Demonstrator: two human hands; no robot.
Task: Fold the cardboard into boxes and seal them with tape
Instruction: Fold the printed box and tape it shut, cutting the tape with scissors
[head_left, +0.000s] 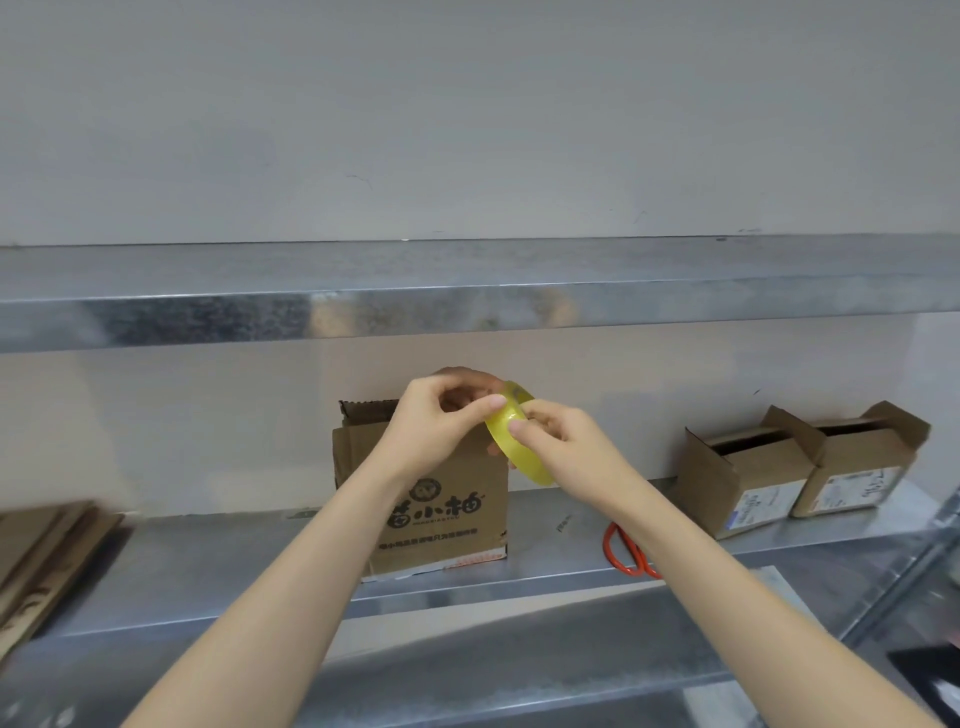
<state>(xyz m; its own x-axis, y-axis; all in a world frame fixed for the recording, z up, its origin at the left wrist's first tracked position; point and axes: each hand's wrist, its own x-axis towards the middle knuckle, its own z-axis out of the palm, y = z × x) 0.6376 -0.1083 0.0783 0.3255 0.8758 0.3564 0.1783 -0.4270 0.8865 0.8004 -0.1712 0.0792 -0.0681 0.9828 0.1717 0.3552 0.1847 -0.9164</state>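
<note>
A pale wall fills the upper half of the view, and below it a galvanised metal upper shelf runs from edge to edge. The lower shelf, of the same dull metal, carries everything else. At its middle, back by the wall, stands a brown corrugated printed box, upright, its front bearing a round dark logo, large dark characters and a line of small print, with a red-and-white strip along its bottom edge. A jagged-edged flap stands up at its top left. To the right, well apart from it, two small boxes and sit side by side and touching, flaps raised, each with a pale label on its front. At the far left lies a blurred stack of flattened cardboard. Both bare forearms reach up from below and meet in front of the printed box's upper right corner. The left hand has its fingers curled and pinches the top of the tape roll; the right hand grips the same roll from the side, thumb pressed on its outer band. The roll is a thin, glossy ring of yellowish see-through tape, held tilted in the air. Orange scissor handles lie on the shelf, partly hidden by the right forearm.
</note>
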